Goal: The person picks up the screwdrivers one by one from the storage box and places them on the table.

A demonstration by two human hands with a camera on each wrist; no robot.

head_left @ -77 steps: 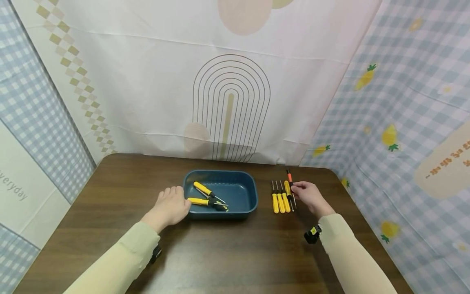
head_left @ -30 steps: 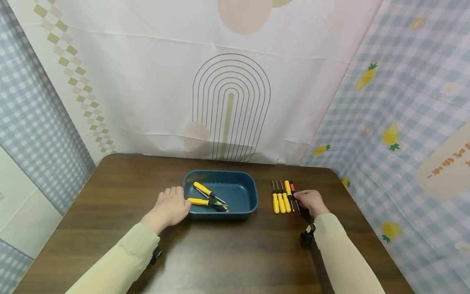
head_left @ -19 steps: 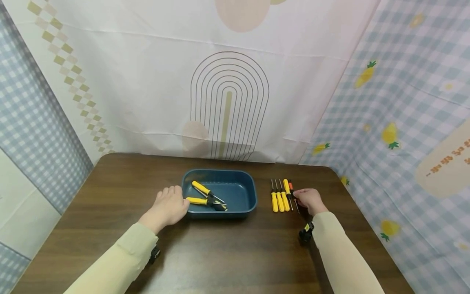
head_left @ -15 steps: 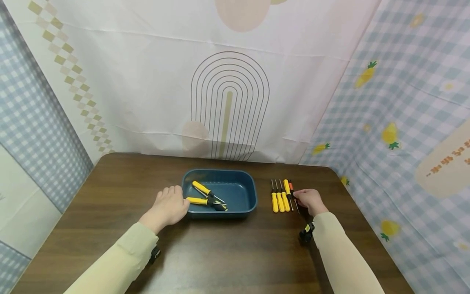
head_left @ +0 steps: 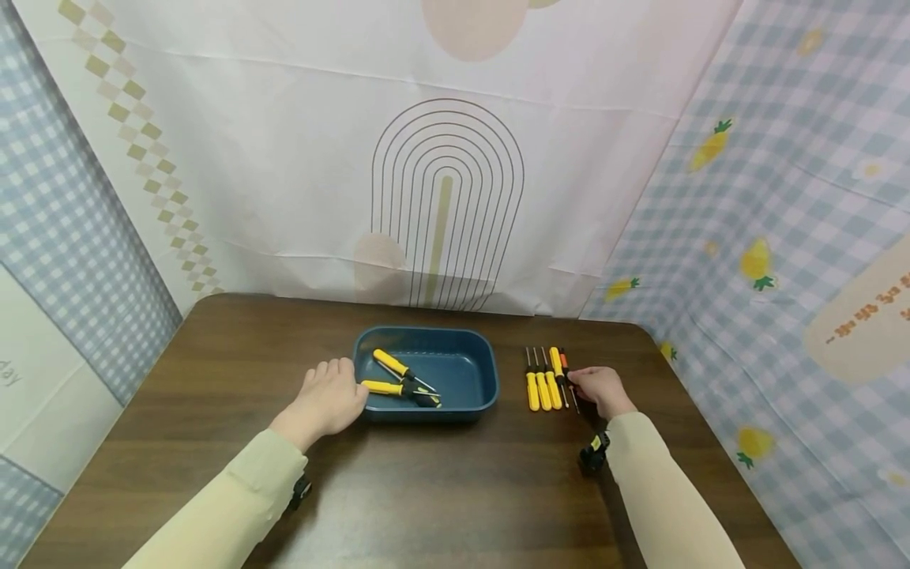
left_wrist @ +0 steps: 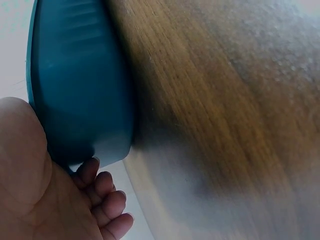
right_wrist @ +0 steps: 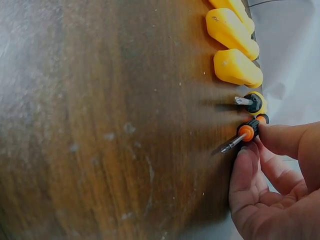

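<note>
My right hand [head_left: 600, 389] is at the right end of a row of screwdrivers, pinching an orange-and-black screwdriver [right_wrist: 246, 132] between thumb and fingers. Its metal tip points toward me, low at the table. Just left lies a yellow screwdriver [head_left: 557, 363] with its handle away from me. Beyond it are several more yellow screwdrivers [head_left: 543, 391], handles toward me. My left hand [head_left: 323, 399] holds the left end of a dark blue bin [head_left: 492, 379], fingers bent down around its corner in the left wrist view. Inside the bin, yellow-and-black screwdrivers [head_left: 392, 363] lie crossed; part of the pile is hidden.
The brown wooden table [head_left: 455, 490] extends in front of the bin and to both sides. Behind it hangs a pale printed cloth [head_left: 298, 158], with checked cloth [head_left: 768, 182] at the right side. Each wrist carries a small black camera [head_left: 593, 454].
Since the oldest frame, my right hand has brought the orange-and-black screwdriver toward me and down beside the row. Over the last second it stays nearly still. My left hand keeps its place on the bin.
</note>
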